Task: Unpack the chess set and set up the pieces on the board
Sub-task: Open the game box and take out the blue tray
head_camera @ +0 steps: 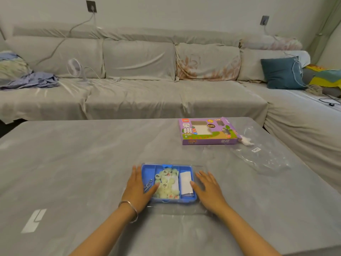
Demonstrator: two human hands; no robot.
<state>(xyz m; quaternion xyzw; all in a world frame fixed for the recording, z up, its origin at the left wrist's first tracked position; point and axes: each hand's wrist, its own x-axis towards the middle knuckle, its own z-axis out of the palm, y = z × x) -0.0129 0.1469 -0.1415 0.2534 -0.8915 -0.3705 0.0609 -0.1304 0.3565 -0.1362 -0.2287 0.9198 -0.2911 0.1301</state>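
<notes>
A blue plastic tray [147, 169] under a clear cover sits on the grey table near me. Its middle compartment holds several pale green round chess pieces [167, 183] with red and dark characters. A folded white sheet [186, 182] fills the right compartment, and a thin metal ring [148, 184] lies in the left one. My left hand [140, 189] rests on the tray's left side with straight fingers, thumb over the cover. My right hand [208, 189] lies flat against the tray's right side, thumb touching its edge.
A purple xiangqi box [208, 131] lies farther back on the table [83, 154], with an empty clear plastic bag [262, 156] to its right. A covered sofa [138, 97] with a small fan [74, 68] and a blue cushion [282, 72] runs behind.
</notes>
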